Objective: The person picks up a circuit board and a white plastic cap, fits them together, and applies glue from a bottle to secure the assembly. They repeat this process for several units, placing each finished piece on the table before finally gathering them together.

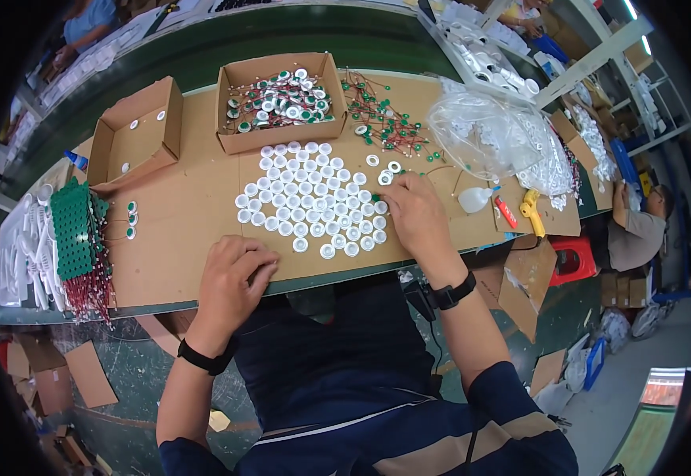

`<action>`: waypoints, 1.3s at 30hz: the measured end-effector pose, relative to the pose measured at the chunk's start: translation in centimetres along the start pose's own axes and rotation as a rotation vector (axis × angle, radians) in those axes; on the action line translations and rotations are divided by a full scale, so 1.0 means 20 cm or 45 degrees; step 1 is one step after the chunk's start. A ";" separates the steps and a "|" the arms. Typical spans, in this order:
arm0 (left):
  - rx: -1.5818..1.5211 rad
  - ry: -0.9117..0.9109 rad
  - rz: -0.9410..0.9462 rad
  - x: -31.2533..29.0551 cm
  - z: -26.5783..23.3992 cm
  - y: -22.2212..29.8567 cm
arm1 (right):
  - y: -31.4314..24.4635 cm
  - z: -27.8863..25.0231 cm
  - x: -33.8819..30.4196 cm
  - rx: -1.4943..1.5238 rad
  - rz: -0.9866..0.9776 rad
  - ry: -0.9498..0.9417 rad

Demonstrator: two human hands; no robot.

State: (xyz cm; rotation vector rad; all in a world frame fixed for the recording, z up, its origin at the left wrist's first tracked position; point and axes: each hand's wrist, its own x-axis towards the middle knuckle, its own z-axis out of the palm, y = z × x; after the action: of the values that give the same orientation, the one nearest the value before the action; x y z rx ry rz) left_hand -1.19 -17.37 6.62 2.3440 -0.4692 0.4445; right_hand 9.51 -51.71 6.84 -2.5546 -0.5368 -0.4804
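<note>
The right hand [415, 216] rests on the cardboard-covered desk [187, 214], its fingertips pinching a small round white plastic cap with a green centre [380, 205] at the right edge of a tidy grid of round white plastic caps [310, 198]. The left hand [230, 282] lies curled, its grip clenched on nothing visible, near the desk's front edge, well apart from the grid. Behind the grid stands an open cardboard box of green-and-white wired parts [280, 101], with loose red-wired green parts [385, 119] beside it and a clear plastic bag of white rings [492, 135] further right
</note>
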 end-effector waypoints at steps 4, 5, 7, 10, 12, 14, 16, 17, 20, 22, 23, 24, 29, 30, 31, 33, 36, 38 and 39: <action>0.004 -0.001 0.018 0.00 0.00 0.00 | 0.01 0.00 0.04 -0.082 0.020 -0.089; 0.008 -0.001 0.016 0.00 0.00 0.00 | 0.02 -0.01 0.04 -0.093 -0.001 -0.096; -0.006 -0.022 0.012 0.00 0.01 0.01 | 0.03 -0.01 0.04 -0.101 -0.024 -0.102; -0.007 -0.039 0.018 0.00 0.02 0.03 | 0.03 0.01 0.03 -0.043 0.030 0.046; -0.006 -0.052 0.037 0.00 0.04 0.04 | 0.04 0.00 0.03 -0.017 0.009 0.069; -0.008 -0.043 0.033 0.01 0.06 0.05 | 0.06 -0.03 0.03 0.022 -0.027 0.116; -0.020 -0.021 0.027 0.01 0.08 0.05 | 0.04 -0.03 0.03 0.009 -0.077 0.054; -0.016 -0.023 0.029 0.01 0.08 0.05 | 0.03 -0.02 0.03 -0.006 -0.129 -0.010; -0.025 0.040 -0.038 -0.02 0.10 0.06 | 0.04 -0.01 0.03 -0.052 -0.209 -0.103; -0.061 0.088 -0.080 -0.03 0.11 0.07 | 0.05 -0.01 0.03 -0.120 -0.260 -0.163; -0.102 0.137 -0.117 -0.02 0.11 0.08 | 0.07 -0.02 0.04 -0.107 -0.263 -0.165; -0.137 0.183 -0.160 -0.04 0.10 0.08 | 0.07 -0.03 0.06 -0.092 -0.257 -0.202; -0.130 0.147 -0.169 -0.07 0.10 0.08 | 0.06 -0.06 0.10 -0.055 -0.255 -0.265; -0.106 0.126 -0.154 -0.07 0.10 0.09 | 0.06 -0.07 0.10 -0.065 -0.255 -0.258; -0.084 0.105 -0.137 -0.06 0.10 0.09 | 0.07 -0.07 0.10 -0.056 -0.259 -0.260; -0.061 0.085 -0.123 -0.06 0.10 0.09 | 0.07 -0.07 0.10 -0.025 -0.190 -0.211; 0.040 0.082 -0.060 -0.05 0.10 0.10 | 0.06 -0.08 0.10 0.074 -0.130 -0.122; 0.040 0.067 -0.061 -0.04 0.11 0.10 | 0.04 -0.09 0.07 0.231 -0.071 0.015; 0.042 0.054 -0.065 -0.05 0.11 0.09 | 0.01 -0.10 0.07 0.239 -0.072 0.012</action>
State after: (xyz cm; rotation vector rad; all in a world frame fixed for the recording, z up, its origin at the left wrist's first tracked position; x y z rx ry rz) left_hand -2.35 -19.93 5.62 2.3677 -0.3837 0.4799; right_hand 10.29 -52.56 9.02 -2.3631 -0.6223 -0.4397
